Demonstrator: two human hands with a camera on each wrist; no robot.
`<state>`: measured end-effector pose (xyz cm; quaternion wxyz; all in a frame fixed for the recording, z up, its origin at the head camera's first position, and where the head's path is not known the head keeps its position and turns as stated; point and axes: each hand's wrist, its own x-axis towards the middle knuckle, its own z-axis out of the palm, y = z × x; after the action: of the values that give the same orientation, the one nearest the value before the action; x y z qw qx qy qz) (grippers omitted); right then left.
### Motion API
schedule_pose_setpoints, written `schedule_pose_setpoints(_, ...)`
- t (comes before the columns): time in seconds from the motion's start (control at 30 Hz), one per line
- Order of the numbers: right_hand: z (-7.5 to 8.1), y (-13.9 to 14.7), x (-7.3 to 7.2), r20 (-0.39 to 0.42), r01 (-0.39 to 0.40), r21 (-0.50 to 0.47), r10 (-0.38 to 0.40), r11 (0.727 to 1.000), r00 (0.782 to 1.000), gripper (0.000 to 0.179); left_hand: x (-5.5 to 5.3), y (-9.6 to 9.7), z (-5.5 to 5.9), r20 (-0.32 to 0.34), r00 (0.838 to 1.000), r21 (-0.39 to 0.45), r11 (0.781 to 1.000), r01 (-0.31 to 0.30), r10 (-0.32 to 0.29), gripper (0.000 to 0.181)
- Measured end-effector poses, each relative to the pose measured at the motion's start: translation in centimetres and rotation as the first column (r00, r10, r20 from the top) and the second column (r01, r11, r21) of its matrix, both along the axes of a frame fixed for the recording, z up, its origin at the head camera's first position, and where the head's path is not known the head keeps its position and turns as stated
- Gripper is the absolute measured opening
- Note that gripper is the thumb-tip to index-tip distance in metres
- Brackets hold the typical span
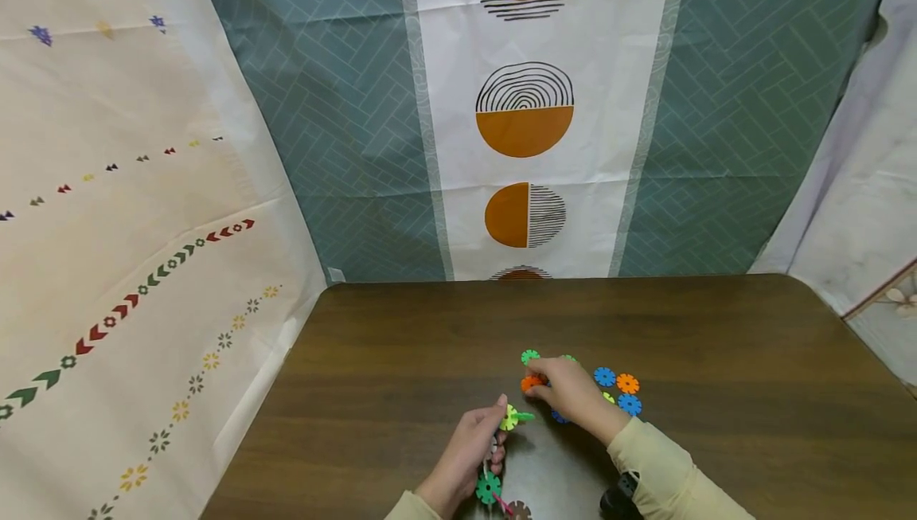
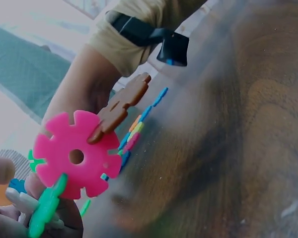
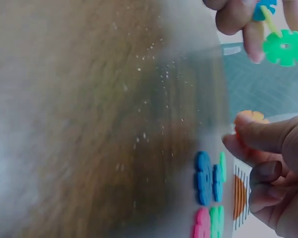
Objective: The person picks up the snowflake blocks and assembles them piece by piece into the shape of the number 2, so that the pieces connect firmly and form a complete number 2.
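My left hand [image 1: 466,450] holds a chain of notched plastic discs slotted together. Above its fingertips stand a yellow disc [image 1: 509,418] and a bright green disc [image 3: 286,47]. From the lower end hang a dark green disc [image 1: 489,487], a pink disc [image 2: 69,144] and a brown disc [image 2: 120,109]. Ahead and to the right, my right hand [image 1: 573,392] pinches an orange disc [image 3: 256,117] between thumb and index finger. Just beyond those fingers lies a loose green disc [image 1: 530,356]; the hand covers part of the discs behind it.
Right of my right hand, loose blue discs [image 1: 605,377] and another orange disc [image 1: 627,383] lie on the brown wooden table [image 1: 401,345]. A black wrist camera [image 1: 620,498] is strapped to the right sleeve. Patterned cloth [image 1: 344,106] hangs behind the table's far edge.
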<state>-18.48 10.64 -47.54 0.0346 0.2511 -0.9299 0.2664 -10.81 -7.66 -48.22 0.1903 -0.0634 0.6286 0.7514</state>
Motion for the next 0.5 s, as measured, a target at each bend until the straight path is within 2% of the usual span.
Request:
schedule_pose_setpoints(0.1, 0.2, 0.9, 0.3, 0.034, -0.038, -0.062, 0.04, 0.997, 0.999, 0.007, -0.1, 0.1, 0.0, 0.006, 1.0, 0.012, 1.0, 0.0, 0.0, 0.041)
schedule_pose_setpoints(0.2, 0.4, 1.7, 0.6, 0.112, -0.071, -0.143, 0.087, 0.987, 0.99, 0.008, -0.2, 0.1, -0.1, 0.017, 1.0, 0.017, 1.0, -0.005, 0.004, 0.045)
schedule_pose_setpoints(0.33, 0.5, 2.5, 1.2, 0.189, -0.07, -0.208, 0.11, 0.976, 0.976, 0.005, -0.3, 0.2, 0.0, 0.036, 0.999, 0.015, 1.0, -0.01, 0.01, 0.051)
schedule_pose_setpoints(0.5, 0.6, 3.2, 2.2, 0.233, -0.068, -0.274, 0.135, 0.959, 0.963, 0.005, -0.3, 0.2, 0.2, 0.04, 0.999, 0.016, 1.0, -0.009, 0.009, 0.051)
